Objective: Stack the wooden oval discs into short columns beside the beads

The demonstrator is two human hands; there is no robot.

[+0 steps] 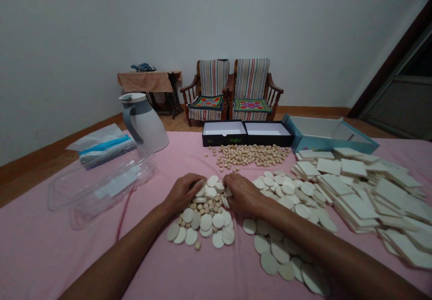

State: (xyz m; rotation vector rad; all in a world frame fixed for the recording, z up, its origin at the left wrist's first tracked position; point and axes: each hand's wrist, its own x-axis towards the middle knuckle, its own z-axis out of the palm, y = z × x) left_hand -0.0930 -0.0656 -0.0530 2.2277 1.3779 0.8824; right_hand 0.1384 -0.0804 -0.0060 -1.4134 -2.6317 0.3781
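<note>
Over a pink cloth (67, 255), left hand (184, 193) and right hand (243, 195) curled and resting on a heap of pale wooden discs (206, 222) mixed with small round pegs (202, 206), any actual grip hidden. Just beyond, a loose spread of pegs (246, 155) before open black boxes (246, 133); stacked square tiles (357, 192) off to the right.
</note>
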